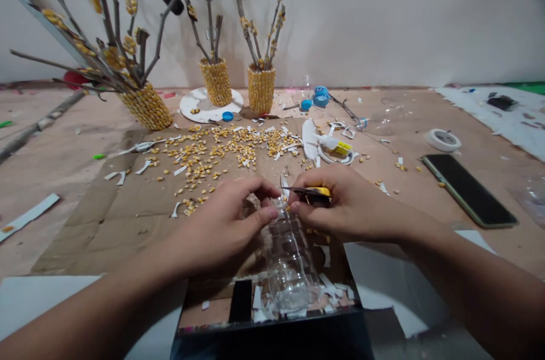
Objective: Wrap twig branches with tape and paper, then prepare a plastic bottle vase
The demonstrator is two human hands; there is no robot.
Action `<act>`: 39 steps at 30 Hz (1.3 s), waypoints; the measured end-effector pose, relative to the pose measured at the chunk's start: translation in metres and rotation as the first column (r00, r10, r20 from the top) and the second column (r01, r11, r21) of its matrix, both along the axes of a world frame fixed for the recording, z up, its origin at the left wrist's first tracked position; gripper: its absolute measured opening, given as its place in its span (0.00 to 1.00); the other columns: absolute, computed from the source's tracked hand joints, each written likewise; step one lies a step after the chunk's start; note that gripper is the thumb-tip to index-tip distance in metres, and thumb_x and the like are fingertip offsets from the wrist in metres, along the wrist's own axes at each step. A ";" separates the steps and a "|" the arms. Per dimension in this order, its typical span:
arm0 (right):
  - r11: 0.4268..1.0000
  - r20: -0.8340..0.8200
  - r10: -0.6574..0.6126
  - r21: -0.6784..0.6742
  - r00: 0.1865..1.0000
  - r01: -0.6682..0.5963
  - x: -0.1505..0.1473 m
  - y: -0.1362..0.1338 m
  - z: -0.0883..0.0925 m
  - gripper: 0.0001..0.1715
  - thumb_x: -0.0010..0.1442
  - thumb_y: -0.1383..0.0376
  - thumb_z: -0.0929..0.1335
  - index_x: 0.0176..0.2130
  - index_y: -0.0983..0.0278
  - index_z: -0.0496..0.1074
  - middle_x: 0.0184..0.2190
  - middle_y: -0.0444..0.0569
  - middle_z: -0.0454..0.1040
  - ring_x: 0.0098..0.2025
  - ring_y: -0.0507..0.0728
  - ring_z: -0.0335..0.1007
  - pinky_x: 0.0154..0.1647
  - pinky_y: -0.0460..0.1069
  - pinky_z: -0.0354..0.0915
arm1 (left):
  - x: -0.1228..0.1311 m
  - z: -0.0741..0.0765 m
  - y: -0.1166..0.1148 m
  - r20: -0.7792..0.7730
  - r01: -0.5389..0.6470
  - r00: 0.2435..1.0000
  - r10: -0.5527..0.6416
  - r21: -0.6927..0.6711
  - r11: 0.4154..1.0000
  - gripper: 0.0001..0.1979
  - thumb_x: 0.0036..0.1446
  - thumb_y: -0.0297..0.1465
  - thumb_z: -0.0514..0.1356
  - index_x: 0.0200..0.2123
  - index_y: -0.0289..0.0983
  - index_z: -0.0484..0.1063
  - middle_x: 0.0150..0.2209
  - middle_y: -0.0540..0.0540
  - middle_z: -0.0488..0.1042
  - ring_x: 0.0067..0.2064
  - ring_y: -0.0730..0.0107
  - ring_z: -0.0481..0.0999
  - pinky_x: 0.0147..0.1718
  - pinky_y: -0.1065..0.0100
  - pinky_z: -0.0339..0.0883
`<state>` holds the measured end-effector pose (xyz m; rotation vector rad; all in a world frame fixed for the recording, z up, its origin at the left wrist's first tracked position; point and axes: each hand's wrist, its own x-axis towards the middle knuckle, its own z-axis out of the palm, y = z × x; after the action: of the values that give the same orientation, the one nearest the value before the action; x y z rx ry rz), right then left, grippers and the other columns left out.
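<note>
A clear plastic bottle (pixel 293 260) points away from me over a dark, shiny panel. My left hand (pixel 242 206) has its thumb and fingers closed on the bottle's neck end. On the other side, my right hand (pixel 340 198) grips a yellow-and-black cutter knife (pixel 315 195), its dark blade pointing left across the neck. The fingertips of this hand also come close to the bottle; whether they touch it is hard to see. Just beyond my hands lie loose corn kernels (pixel 244 147), white scraps and a small glue bottle (pixel 340 147) with a yellow label.
Three kernel-covered pots holding twigs stand at the back, including a leaning pot (pixel 147 107) and an upright one (pixel 261 89). A phone (pixel 468 189) and a tape roll (pixel 443 139) lie right. Flat cardboard (pixel 106 218) covers the left. Scraps lie on the shiny panel (pixel 213 314).
</note>
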<state>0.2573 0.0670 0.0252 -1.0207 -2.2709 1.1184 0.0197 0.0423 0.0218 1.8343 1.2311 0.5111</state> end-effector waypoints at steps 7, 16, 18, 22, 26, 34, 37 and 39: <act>0.998 -0.107 -0.036 -0.057 0.994 0.030 -0.002 0.000 0.002 0.06 0.60 0.69 0.71 0.30 0.64 0.75 0.23 0.39 0.68 0.26 0.49 0.62 0.27 0.44 0.57 | 0.001 0.002 -0.002 0.028 -0.002 1.000 0.001 0.023 1.000 0.09 0.66 0.37 0.64 0.46 0.42 0.79 0.47 0.44 0.81 0.51 0.55 0.78 0.54 0.54 0.68; 0.993 -0.176 -0.112 -0.051 0.978 0.105 -0.006 -0.001 0.002 0.03 0.57 0.70 0.72 0.32 0.63 0.74 0.26 0.40 0.70 0.28 0.50 0.65 0.29 0.46 0.62 | 0.002 0.005 -0.002 0.069 -0.004 0.998 0.002 0.022 1.000 0.07 0.64 0.34 0.64 0.44 0.41 0.78 0.46 0.44 0.82 0.50 0.55 0.78 0.53 0.55 0.69; 0.986 -0.151 -0.166 -0.053 0.974 0.160 -0.006 -0.001 0.001 0.04 0.57 0.68 0.73 0.34 0.62 0.74 0.28 0.41 0.72 0.29 0.51 0.67 0.29 0.46 0.63 | 0.003 0.005 -0.002 0.075 0.000 0.997 -0.001 0.012 1.000 0.07 0.64 0.34 0.63 0.44 0.41 0.78 0.46 0.44 0.82 0.50 0.55 0.78 0.53 0.55 0.69; 0.977 -0.118 -0.213 -0.047 0.970 0.208 -0.004 -0.001 0.000 0.07 0.57 0.65 0.74 0.35 0.62 0.73 0.29 0.42 0.73 0.30 0.52 0.69 0.30 0.47 0.65 | 0.003 0.008 -0.002 0.071 0.012 0.997 -0.011 -0.023 1.000 0.07 0.65 0.33 0.62 0.44 0.41 0.79 0.46 0.45 0.82 0.50 0.56 0.79 0.53 0.56 0.69; 0.973 -0.145 -0.228 -0.076 0.963 0.219 -0.006 -0.001 -0.001 0.09 0.55 0.66 0.75 0.34 0.62 0.72 0.28 0.41 0.73 0.29 0.52 0.68 0.29 0.47 0.65 | 0.004 0.008 -0.002 0.079 0.012 0.997 -0.010 -0.018 1.000 0.07 0.65 0.34 0.62 0.44 0.42 0.78 0.46 0.46 0.82 0.50 0.57 0.79 0.52 0.57 0.68; 0.975 -0.147 -0.222 -0.012 0.964 0.222 0.007 0.010 0.008 0.06 0.57 0.63 0.74 0.33 0.63 0.75 0.25 0.41 0.72 0.27 0.52 0.67 0.28 0.47 0.62 | 0.000 0.003 -0.001 0.047 0.004 0.999 -0.005 0.016 1.000 0.09 0.66 0.38 0.62 0.45 0.42 0.79 0.46 0.45 0.82 0.50 0.56 0.79 0.50 0.56 0.70; 0.999 0.098 -0.049 0.015 0.994 0.048 0.033 0.023 0.008 0.07 0.59 0.64 0.74 0.30 0.62 0.77 0.24 0.42 0.74 0.27 0.53 0.68 0.27 0.47 0.61 | -0.004 0.001 -0.001 0.040 0.003 0.999 -0.001 -0.035 0.999 0.09 0.66 0.38 0.63 0.45 0.43 0.79 0.45 0.45 0.82 0.49 0.56 0.80 0.50 0.57 0.71; 0.998 0.287 0.053 0.011 0.956 -0.059 0.048 0.032 0.003 0.07 0.55 0.69 0.73 0.26 0.61 0.74 0.23 0.42 0.73 0.25 0.53 0.68 0.25 0.46 0.58 | -0.005 -0.001 0.000 0.059 0.006 0.998 -0.001 -0.082 0.997 0.09 0.66 0.38 0.63 0.45 0.42 0.79 0.45 0.45 0.82 0.49 0.57 0.80 0.49 0.57 0.72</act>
<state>0.3056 0.0988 0.0283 -1.1839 -2.5454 1.0234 0.0147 0.0422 0.0211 1.7403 1.1917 0.5013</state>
